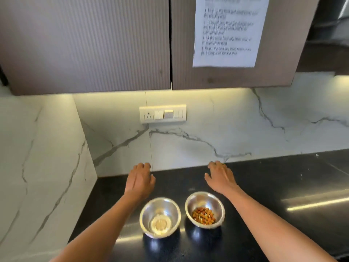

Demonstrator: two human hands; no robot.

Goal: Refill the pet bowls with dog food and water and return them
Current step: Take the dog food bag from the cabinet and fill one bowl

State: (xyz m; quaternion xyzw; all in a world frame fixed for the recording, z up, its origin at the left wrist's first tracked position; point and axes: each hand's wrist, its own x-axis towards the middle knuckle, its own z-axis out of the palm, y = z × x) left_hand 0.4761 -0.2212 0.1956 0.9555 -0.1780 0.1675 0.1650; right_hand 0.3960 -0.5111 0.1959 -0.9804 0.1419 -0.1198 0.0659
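Two small steel bowls stand side by side on the black counter [264,186] near its front. The left bowl [160,217] holds clear water. The right bowl [205,209] holds brown and orange dog food pellets. My left hand [140,179] hovers palm down beyond the water bowl, fingers apart, holding nothing. My right hand [220,177] hovers the same way beyond the food bowl, with a ring on one finger. Neither hand touches a bowl.
A white marble backsplash rises behind the counter, with a switch and socket plate [162,114] on it. A marble side wall [43,167] closes the left. Ribbed wall cabinets [90,44] hang overhead, and a printed instruction sheet [228,31] is taped to the right door.
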